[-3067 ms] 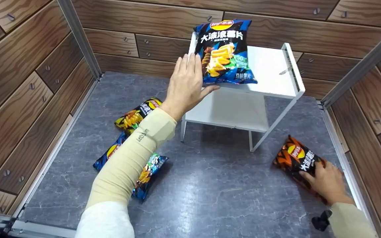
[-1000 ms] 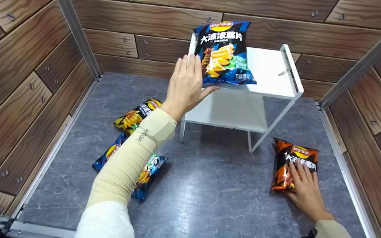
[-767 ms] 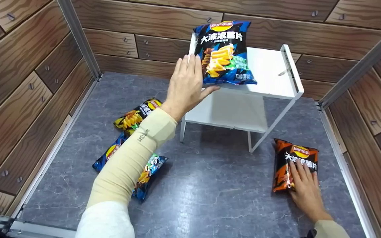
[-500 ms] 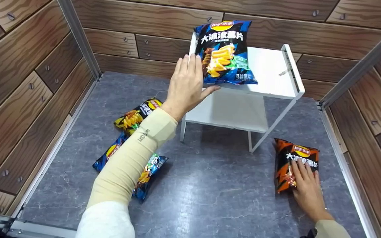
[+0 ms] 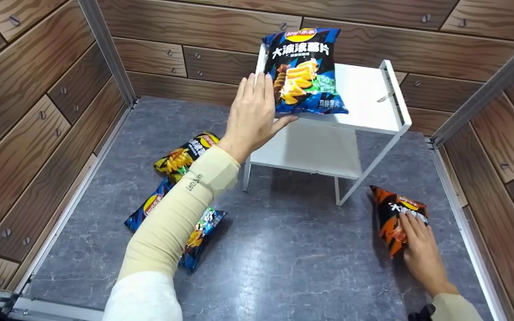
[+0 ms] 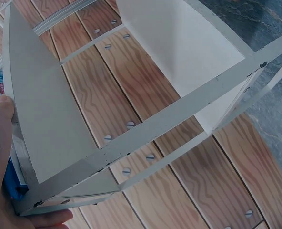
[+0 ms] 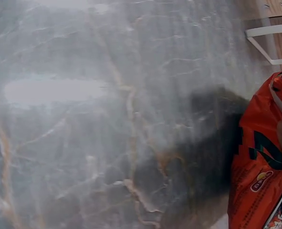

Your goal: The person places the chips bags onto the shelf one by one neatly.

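Observation:
On the top of a white two-tier stand (image 5: 364, 100) lies a blue and black bag of potato chips (image 5: 304, 80). My left hand (image 5: 251, 118) rests with straight fingers along the stand's left side, thumb out at the front edge below the bag. The left wrist view has the thumb (image 6: 5, 107) by the stand's edge and a sliver of blue bag. Lower right, my right hand (image 5: 425, 256) holds an orange and black bag of potato chips (image 5: 391, 225) tilted at the floor, fingers over its front. In the right wrist view the thumb touches the bag's red side (image 7: 255, 162).
On the grey floor (image 5: 292, 258) at left lie a yellow-black chip bag (image 5: 181, 158) and blue chip bags (image 5: 201, 236), partly hidden by the left forearm. Wood-patterned walls (image 5: 221, 26) with metal rails enclose the space. The stand has a lower shelf (image 5: 310, 149).
The orange bag has turned from its slanted lie and now tilts further onto its edge. My right hand has shifted from its right side onto its front. The left hand stays put.

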Tool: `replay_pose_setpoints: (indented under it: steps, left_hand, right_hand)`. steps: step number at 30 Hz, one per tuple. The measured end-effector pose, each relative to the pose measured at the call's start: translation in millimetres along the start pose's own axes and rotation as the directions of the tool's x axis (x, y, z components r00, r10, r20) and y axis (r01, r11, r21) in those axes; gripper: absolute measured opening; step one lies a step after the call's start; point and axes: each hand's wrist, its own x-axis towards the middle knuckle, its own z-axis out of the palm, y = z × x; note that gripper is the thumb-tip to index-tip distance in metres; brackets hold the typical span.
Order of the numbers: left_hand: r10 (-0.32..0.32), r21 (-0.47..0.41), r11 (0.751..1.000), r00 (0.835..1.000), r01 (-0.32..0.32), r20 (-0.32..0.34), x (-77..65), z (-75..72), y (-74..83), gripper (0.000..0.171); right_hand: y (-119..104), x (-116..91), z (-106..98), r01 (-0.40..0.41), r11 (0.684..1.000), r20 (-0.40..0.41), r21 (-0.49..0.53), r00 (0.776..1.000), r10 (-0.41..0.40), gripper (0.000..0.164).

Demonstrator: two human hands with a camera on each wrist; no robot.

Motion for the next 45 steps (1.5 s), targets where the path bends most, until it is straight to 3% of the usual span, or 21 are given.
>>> replay_pose_setpoints:
  steps: [8, 14, 21, 29, 45]
  left_hand:
    - [0.003, -0.007, 1.0, 1.0, -0.004, -0.015, -0.1, -0.2, 0.7, 0.103]
    - [0.003, -0.005, 1.0, 1.0, -0.003, -0.013, 0.9, -0.8, 1.1, 0.104]
    - [0.003, -0.01, 1.0, 1.0, -0.003, -0.023, 1.2, 0.0, 1.7, 0.104]
    - [0.005, 0.01, 1.0, 1.0, -0.005, -0.025, 1.2, 0.5, 0.4, 0.105]
    - [-0.001, -0.005, 1.0, 1.0, 0.001, -0.01, 0.7, 0.8, 0.9, 0.105]
  right_hand:
    - [-1.7, 12.7, -18.7, -0.005, 1.0, -0.004, 0.03, 1.0, 0.005, 0.091]
    - [-3.8, 28.8, -36.5, 0.008, 1.0, -0.059, 0.023, 0.998, -0.006, 0.092]
    - [-10.8, 53.1, -65.0, 0.024, 1.0, -0.131, 0.005, 0.991, -0.023, 0.09]
    - [-24.0, 78.9, -98.5, -0.004, 1.0, -0.141, 0.012, 0.99, 0.005, 0.093]
    - [-56.3, 143.3, -152.1, 0.081, 0.994, -0.155, -0.077, 0.984, -0.092, 0.085]
